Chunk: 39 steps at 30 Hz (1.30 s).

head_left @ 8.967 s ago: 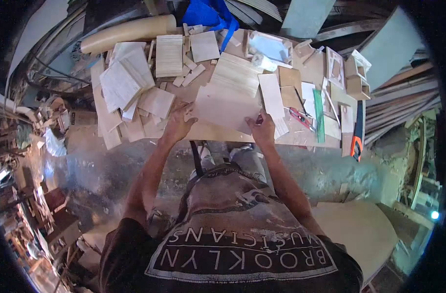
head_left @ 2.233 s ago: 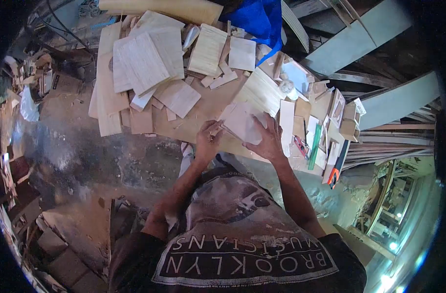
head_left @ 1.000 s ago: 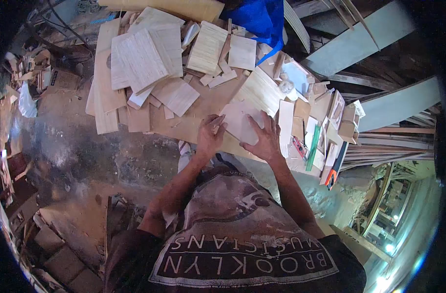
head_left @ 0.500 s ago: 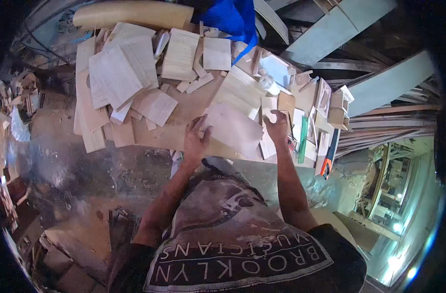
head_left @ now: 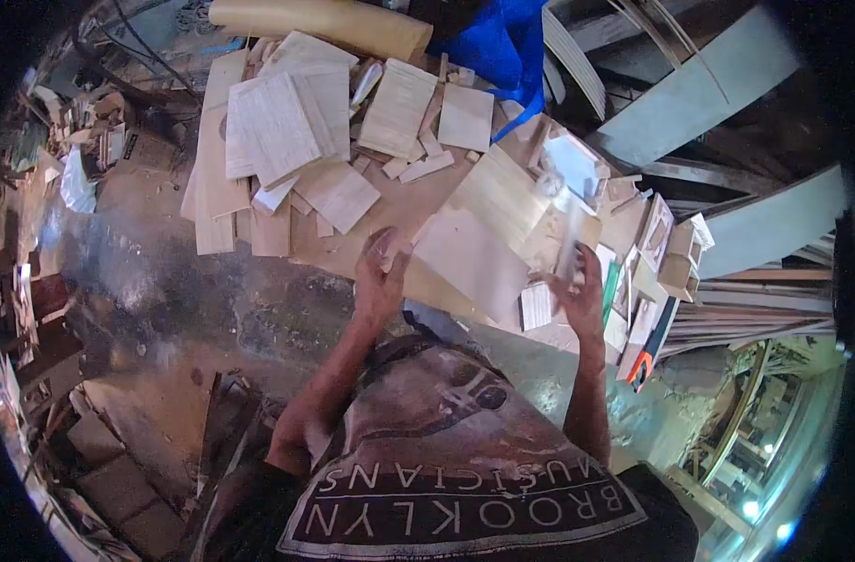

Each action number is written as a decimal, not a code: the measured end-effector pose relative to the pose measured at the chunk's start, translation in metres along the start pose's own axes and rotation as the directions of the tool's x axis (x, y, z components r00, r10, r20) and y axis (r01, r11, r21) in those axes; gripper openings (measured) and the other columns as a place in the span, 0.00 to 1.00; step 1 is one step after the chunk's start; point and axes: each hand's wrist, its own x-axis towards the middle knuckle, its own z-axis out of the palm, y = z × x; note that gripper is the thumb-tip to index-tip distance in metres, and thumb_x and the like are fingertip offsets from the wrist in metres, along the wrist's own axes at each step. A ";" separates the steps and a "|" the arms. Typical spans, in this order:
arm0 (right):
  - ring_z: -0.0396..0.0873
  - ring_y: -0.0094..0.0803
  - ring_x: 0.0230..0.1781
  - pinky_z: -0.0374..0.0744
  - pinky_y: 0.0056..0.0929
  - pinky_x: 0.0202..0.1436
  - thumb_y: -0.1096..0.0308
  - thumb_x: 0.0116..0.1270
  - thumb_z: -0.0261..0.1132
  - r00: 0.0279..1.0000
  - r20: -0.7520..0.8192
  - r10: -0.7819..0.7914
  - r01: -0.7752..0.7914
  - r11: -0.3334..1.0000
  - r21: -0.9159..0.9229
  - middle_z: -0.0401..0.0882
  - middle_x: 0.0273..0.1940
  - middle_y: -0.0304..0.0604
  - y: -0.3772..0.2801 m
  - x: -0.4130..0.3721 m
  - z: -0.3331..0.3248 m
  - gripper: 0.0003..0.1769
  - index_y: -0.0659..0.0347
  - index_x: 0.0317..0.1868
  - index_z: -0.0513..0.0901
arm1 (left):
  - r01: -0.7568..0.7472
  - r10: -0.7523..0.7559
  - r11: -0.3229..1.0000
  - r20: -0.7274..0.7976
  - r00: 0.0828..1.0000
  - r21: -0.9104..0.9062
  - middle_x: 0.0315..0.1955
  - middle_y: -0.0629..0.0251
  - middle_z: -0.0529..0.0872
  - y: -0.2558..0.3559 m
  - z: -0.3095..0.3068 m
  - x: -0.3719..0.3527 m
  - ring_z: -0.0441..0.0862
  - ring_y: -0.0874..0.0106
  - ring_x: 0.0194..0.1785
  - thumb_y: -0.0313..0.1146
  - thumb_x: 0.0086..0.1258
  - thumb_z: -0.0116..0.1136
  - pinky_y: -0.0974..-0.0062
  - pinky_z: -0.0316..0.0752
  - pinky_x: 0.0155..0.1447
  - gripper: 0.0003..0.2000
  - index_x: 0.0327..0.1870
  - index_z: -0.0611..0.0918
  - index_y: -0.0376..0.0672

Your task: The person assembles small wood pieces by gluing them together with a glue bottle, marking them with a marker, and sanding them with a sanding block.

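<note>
A pale flat sheet lies angled over the front edge of the workbench, partly covering a light wood board. My left hand is at the sheet's left corner, fingers curved and apart, with nothing visible in it. My right hand is to the right of the sheet, fingers and thumb around a small pale wood strip that is blurred by motion. Just below the right thumb sits a small ribbed wood block.
Thin boards pile up on the bench's left. A green strip and an orange-handled saw lie to the right. At the back are a rolled sheet and blue cloth. Long planks stand beyond.
The view has shifted, so the bench appears farther right. My right hand has picked up the small wood strip it was touching. My left hand stays near the sheet's left corner.
</note>
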 end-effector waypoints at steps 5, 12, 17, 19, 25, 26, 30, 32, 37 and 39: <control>0.70 0.49 0.63 0.70 0.43 0.67 0.64 0.45 0.74 0.841 0.427 -0.331 0.492 0.797 -0.351 0.71 0.60 0.50 -0.108 0.000 0.073 0.36 0.59 0.59 0.78 | -0.503 0.492 0.573 0.219 0.842 0.647 0.62 0.49 0.74 0.077 -0.006 -0.003 0.71 0.47 0.65 0.28 0.62 0.61 0.56 0.66 0.69 0.25 0.63 0.74 0.36; 0.65 0.50 0.68 0.63 0.50 0.70 0.55 0.49 0.76 0.808 0.385 -0.446 0.589 0.632 -0.504 0.68 0.66 0.54 -0.130 0.026 0.094 0.41 0.56 0.64 0.74 | -0.524 0.405 0.649 0.332 0.852 0.553 0.48 0.46 0.84 -0.023 -0.017 0.048 0.81 0.52 0.54 0.24 0.65 0.56 0.62 0.76 0.57 0.17 0.55 0.81 0.38; 0.55 0.54 0.74 0.58 0.61 0.71 0.54 0.52 0.74 0.904 0.381 -0.196 0.415 0.619 -0.667 0.50 0.75 0.54 -0.055 -0.021 0.080 0.45 0.54 0.70 0.67 | -0.097 -0.024 0.845 0.218 0.976 0.526 0.41 0.43 0.85 -0.021 -0.008 0.049 0.86 0.55 0.47 0.26 0.68 0.57 0.63 0.78 0.51 0.12 0.50 0.83 0.34; 0.50 0.55 0.75 0.58 0.62 0.70 0.55 0.50 0.76 0.905 0.395 -0.156 0.403 0.611 -0.681 0.45 0.76 0.53 -0.032 -0.038 0.085 0.48 0.50 0.72 0.65 | -0.399 0.321 0.855 0.267 0.909 0.330 0.43 0.45 0.86 -0.042 -0.002 0.051 0.86 0.61 0.46 0.27 0.68 0.57 0.65 0.79 0.48 0.15 0.55 0.81 0.33; 0.52 0.56 0.75 0.58 0.56 0.73 0.56 0.49 0.79 0.979 -0.119 -0.168 0.102 0.899 -0.427 0.51 0.74 0.56 0.016 -0.078 0.083 0.51 0.55 0.73 0.64 | -0.206 0.126 0.970 0.449 0.884 0.132 0.54 0.46 0.83 -0.052 -0.004 0.046 0.82 0.62 0.55 0.30 0.71 0.55 0.67 0.77 0.57 0.19 0.60 0.77 0.31; 0.61 0.52 0.70 0.63 0.50 0.71 0.51 0.60 0.72 0.936 -0.268 -0.228 0.143 0.942 -0.302 0.60 0.70 0.55 0.053 -0.081 0.086 0.44 0.61 0.72 0.64 | -0.205 0.122 0.969 0.461 0.879 0.135 0.54 0.46 0.83 -0.058 -0.004 0.047 0.82 0.62 0.55 0.30 0.71 0.55 0.67 0.77 0.57 0.19 0.60 0.77 0.31; 0.70 0.45 0.64 0.68 0.44 0.68 0.47 0.72 0.58 0.832 -0.103 0.546 -0.344 0.651 0.677 0.68 0.66 0.51 0.101 -0.090 0.099 0.35 0.64 0.69 0.66 | -0.318 0.243 0.945 0.486 0.839 0.076 0.54 0.46 0.82 -0.073 -0.007 0.047 0.80 0.63 0.58 0.32 0.73 0.55 0.68 0.75 0.60 0.20 0.61 0.76 0.30; 0.68 0.42 0.66 0.66 0.44 0.69 0.62 0.71 0.61 0.779 0.110 0.617 -0.344 0.274 0.898 0.72 0.63 0.45 0.110 -0.083 0.111 0.27 0.63 0.66 0.69 | -0.338 0.264 0.939 0.502 0.823 0.059 0.55 0.46 0.82 -0.073 -0.006 0.051 0.80 0.63 0.58 0.33 0.73 0.56 0.69 0.75 0.61 0.21 0.62 0.75 0.30; 0.75 0.39 0.58 0.74 0.37 0.61 0.65 0.72 0.58 0.931 0.014 0.365 -0.310 0.769 0.559 0.77 0.59 0.43 0.126 -0.087 0.122 0.20 0.62 0.62 0.74 | -0.064 0.054 0.998 0.563 0.825 -0.001 0.57 0.53 0.81 -0.059 -0.008 0.044 0.80 0.64 0.60 0.30 0.70 0.62 0.66 0.76 0.60 0.26 0.67 0.71 0.33; 0.77 0.37 0.56 0.77 0.36 0.58 0.67 0.71 0.59 0.961 -0.003 0.276 -0.258 0.905 0.338 0.78 0.57 0.43 0.113 -0.082 0.120 0.19 0.62 0.61 0.75 | -0.138 0.043 0.982 0.566 0.823 0.126 0.57 0.53 0.81 -0.065 -0.009 0.048 0.80 0.64 0.59 0.30 0.68 0.63 0.66 0.77 0.60 0.27 0.67 0.71 0.34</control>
